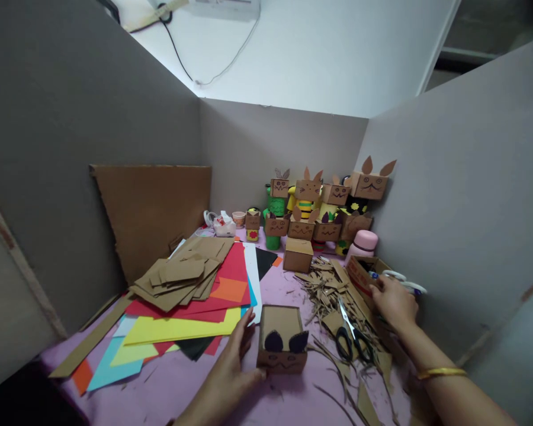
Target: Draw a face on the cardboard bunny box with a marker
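Note:
A small open cardboard box point(282, 362) with two dark ears and a drawn face stands on the purple tabletop. My left hand point(235, 361) lies at its left side, fingers apart, the thumb close to or touching its lower corner. At the right, my right hand point(393, 300) is over a cardboard holder box point(360, 273), its fingers bent together at the rim. Something blue shows by the fingertips, but what they hold, if anything, is hidden. White scissor-like handles point(415, 288) stick out behind that hand.
Black-handled scissors point(349, 334) lie on cardboard scraps point(326, 290). Coloured paper point(182, 328) and cut cardboard point(182, 272) are stacked at left. Several cat-faced box figures point(308, 190), a plain box point(298, 255) and a pink bottle point(363, 244) stand behind. Grey partitions enclose the table.

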`<move>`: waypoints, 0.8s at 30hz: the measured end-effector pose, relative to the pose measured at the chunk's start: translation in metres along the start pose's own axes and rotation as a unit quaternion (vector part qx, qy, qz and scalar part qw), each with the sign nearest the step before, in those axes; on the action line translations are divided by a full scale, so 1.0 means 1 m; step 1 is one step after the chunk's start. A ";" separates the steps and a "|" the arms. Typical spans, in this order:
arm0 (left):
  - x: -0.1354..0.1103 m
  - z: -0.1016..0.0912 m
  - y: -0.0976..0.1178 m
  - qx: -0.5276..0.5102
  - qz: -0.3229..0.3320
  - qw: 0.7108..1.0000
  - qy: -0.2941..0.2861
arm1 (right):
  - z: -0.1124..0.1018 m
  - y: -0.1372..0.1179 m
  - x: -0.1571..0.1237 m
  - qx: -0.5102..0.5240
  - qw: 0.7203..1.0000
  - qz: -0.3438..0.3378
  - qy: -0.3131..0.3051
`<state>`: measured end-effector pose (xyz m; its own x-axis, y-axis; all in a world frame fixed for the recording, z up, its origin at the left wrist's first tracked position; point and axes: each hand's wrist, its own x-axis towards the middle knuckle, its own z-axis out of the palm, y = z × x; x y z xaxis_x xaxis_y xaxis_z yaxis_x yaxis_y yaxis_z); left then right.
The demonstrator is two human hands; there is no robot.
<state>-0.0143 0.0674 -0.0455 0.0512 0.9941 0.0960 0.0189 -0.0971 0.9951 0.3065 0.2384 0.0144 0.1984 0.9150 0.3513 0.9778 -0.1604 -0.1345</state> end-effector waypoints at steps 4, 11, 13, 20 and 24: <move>-0.002 -0.001 -0.004 0.024 0.003 1.000 0.012 | -0.003 -0.004 0.003 0.016 0.999 0.036 0.026; 0.008 -0.007 -0.018 0.014 0.039 0.999 0.007 | -0.032 -0.013 0.012 0.040 0.992 0.071 0.098; 0.010 -0.009 -0.019 0.010 0.041 0.999 0.005 | -0.044 -0.014 0.012 0.049 0.989 0.066 0.121; 0.007 -0.010 -0.009 0.015 0.046 0.996 0.078 | -0.088 -0.008 -0.013 0.112 0.974 0.010 0.195; 0.005 -0.015 0.001 0.033 0.065 0.988 0.137 | -0.110 0.005 -0.061 0.178 0.961 -0.046 0.206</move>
<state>-0.0289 0.0735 -0.0432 -0.2142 0.9480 0.2354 0.0957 -0.2195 0.9709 0.3069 0.1408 0.0941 0.1934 0.6837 0.7037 0.9225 0.1176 -0.3678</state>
